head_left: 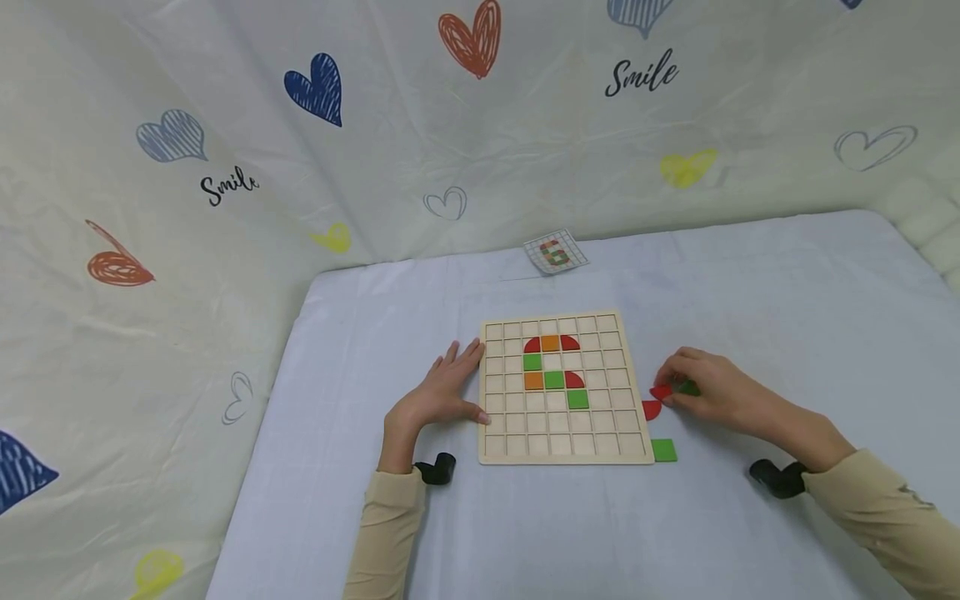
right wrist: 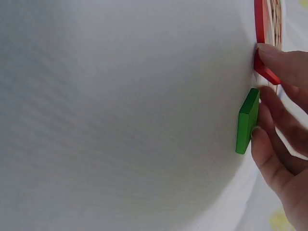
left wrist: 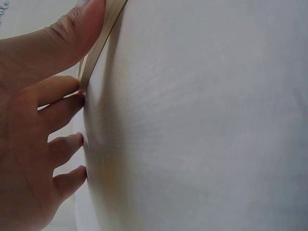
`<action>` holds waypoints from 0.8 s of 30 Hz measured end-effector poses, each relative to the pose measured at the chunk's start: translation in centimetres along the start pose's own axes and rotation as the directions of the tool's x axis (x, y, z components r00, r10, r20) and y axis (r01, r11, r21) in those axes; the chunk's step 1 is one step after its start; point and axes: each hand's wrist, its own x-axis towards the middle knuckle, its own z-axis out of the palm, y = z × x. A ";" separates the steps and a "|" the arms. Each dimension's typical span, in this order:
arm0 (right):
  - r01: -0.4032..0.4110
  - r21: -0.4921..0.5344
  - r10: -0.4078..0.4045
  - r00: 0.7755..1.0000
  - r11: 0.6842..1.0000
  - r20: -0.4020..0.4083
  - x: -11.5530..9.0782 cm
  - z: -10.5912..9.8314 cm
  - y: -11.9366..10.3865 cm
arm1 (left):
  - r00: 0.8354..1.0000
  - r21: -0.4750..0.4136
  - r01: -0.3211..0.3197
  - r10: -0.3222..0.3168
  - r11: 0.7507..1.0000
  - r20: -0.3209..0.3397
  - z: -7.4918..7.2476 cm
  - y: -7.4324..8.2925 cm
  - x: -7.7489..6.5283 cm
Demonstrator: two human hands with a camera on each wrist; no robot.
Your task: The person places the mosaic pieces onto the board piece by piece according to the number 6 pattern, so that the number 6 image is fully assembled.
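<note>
A pale wooden grid board [head_left: 517, 423] lies on the table, with red rounded, orange square and green square tiles set in its upper-middle cells. Along its left edge my left hand [head_left: 441, 395] is spread, thumb and fingers touching the frame. To the right of the board, my right hand [head_left: 712, 387] pinches a red rounded tile [right wrist: 266, 70] between thumb and finger. Close by its other fingers is a green square tile [right wrist: 248, 121], tilted in the right wrist view. Another red rounded tile [head_left: 652, 410] lies between that hand and the board's right edge.
One more green square tile [head_left: 664, 450] lies at the board's lower right corner. Near the back edge of the white-covered table [head_left: 780, 308] is a card [head_left: 557, 252] printed with a coloured grid pattern. Behind hangs a cloth [head_left: 390, 142] with hearts and lettering.
</note>
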 end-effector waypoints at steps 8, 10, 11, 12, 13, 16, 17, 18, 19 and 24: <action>0.014 0.040 -0.013 1.000 0.999 -0.018 0.0 -0.3 -0.2 | 1.000 -0.004 0.003 -0.003 1.000 0.003 -0.1 0.2 0.0; 0.067 0.036 -0.064 0.995 0.997 -0.078 0.1 -0.3 -0.2 | 1.000 -0.004 0.004 -0.004 1.000 0.003 -0.1 0.1 0.0; 0.089 0.036 -0.085 0.991 0.995 -0.102 0.1 -0.2 -0.2 | 1.000 -0.004 0.004 -0.004 1.000 0.003 -0.1 0.1 0.0; 0.110 0.034 -0.105 0.987 0.993 -0.123 0.2 -0.2 -0.3 | 1.000 -0.003 0.004 -0.004 1.000 0.004 -0.1 0.1 0.0; 0.128 0.035 -0.122 0.983 0.991 -0.138 0.2 -0.1 -0.3 | 1.000 0.000 0.007 -0.007 1.000 0.005 -0.1 0.1 0.1; 0.136 0.075 -0.125 0.983 0.988 -0.136 0.4 -0.1 -0.8 | 1.000 0.009 0.009 -0.009 1.000 0.006 -0.1 0.1 0.1; 0.125 0.096 -0.113 0.986 0.988 -0.122 0.5 -0.1 -1.0 | 1.000 0.010 0.008 -0.008 1.000 0.006 -0.1 0.1 0.1; 0.111 0.119 -0.099 0.990 0.987 -0.105 0.6 -0.1 -1.3 | 1.000 0.010 0.008 -0.008 1.000 0.007 -0.1 0.1 0.1; 0.098 0.140 -0.086 0.992 0.985 -0.089 0.7 -0.1 -1.5 | 1.000 0.011 0.008 -0.008 1.000 0.007 -0.1 0.1 0.1; 0.024 0.254 -0.025 1.000 0.967 0.002 1.1 0.3 -2.5 | 1.000 0.004 0.009 -0.009 1.000 0.008 -0.1 0.1 0.1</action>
